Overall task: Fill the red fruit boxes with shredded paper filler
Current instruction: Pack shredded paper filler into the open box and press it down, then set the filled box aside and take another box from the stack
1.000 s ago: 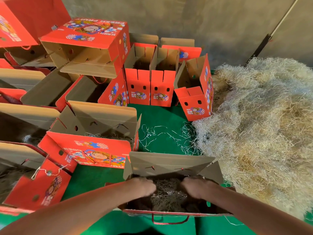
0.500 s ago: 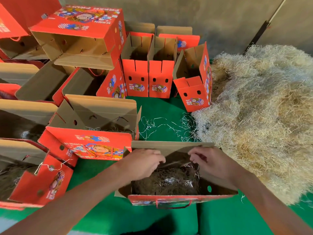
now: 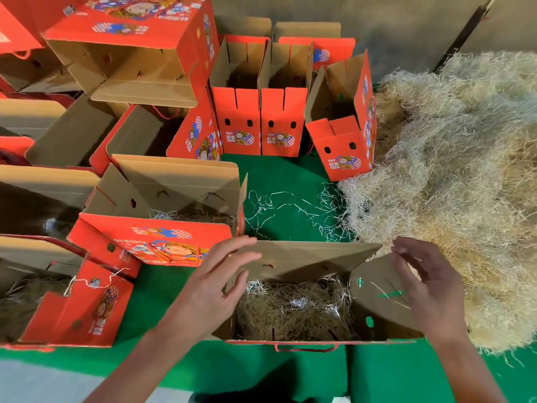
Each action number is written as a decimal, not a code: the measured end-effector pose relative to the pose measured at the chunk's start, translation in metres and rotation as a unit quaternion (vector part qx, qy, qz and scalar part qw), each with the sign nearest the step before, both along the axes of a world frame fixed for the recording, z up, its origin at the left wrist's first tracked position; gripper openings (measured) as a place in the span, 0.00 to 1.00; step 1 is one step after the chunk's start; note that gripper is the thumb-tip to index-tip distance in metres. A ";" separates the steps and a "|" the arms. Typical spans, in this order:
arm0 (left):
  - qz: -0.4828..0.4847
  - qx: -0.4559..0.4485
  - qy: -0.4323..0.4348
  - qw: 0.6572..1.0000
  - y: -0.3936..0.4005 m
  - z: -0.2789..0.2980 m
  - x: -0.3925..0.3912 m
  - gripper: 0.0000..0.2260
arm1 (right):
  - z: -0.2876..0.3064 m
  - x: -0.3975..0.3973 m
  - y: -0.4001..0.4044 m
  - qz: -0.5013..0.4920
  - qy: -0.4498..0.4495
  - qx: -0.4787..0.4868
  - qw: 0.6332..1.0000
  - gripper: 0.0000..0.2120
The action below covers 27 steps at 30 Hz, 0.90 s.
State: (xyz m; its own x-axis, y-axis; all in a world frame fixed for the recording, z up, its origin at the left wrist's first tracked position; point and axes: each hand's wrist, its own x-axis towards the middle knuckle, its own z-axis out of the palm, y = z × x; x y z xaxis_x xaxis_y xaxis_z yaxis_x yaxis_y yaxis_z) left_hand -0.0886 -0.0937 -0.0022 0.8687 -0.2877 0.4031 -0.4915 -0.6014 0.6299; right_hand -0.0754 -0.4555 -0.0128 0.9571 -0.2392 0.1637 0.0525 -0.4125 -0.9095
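Head view: our left hand (image 3: pixel 216 282) and right hand (image 3: pixel 428 282) flanked the near red box (image 3: pixel 308 261) on the green bench (image 3: pixel 290 173), each grip apart and empty. Shredded paper (image 3: pixel 293 308) lay inside; the pile (image 3: pixel 453 181) sat close right for reaching.

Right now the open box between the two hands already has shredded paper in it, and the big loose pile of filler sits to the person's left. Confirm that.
Not quite. The open box between the left hand and the right hand does hold shredded paper, but the big loose pile sits to the person's right, not left. The head view shows it.
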 end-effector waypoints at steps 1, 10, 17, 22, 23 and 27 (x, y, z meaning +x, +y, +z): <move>0.015 0.001 0.008 1.000 0.002 -0.001 -0.003 0.18 | 0.001 0.000 0.000 -0.008 0.004 0.013 1.000 0.12; 0.150 -0.088 0.285 0.943 0.017 -0.024 -0.032 0.25 | 0.001 -0.011 0.008 -0.031 0.263 0.063 0.962 0.07; 0.209 -0.026 0.287 0.935 0.040 -0.019 -0.036 0.16 | 0.001 -0.015 0.017 -0.026 0.320 0.021 0.947 0.16; 0.246 0.024 0.258 0.934 0.070 -0.011 -0.039 0.15 | -0.011 -0.025 0.046 0.015 0.326 0.023 0.945 0.21; 0.256 0.035 0.247 0.934 0.074 -0.009 -0.040 0.15 | -0.013 -0.026 0.052 0.015 0.321 0.027 0.946 0.20; 0.306 0.055 0.202 0.929 0.083 0.002 -0.042 0.16 | -0.019 -0.023 0.076 0.043 0.319 0.027 0.946 0.21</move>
State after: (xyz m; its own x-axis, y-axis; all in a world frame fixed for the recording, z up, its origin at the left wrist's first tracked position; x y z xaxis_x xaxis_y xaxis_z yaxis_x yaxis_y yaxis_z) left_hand -0.1304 -0.0106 -0.0001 0.9568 0.2905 0.0056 0.2278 -0.7619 0.6064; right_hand -0.0984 -0.3798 -0.0319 0.8733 -0.1475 -0.4643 -0.4831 -0.3842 -0.7868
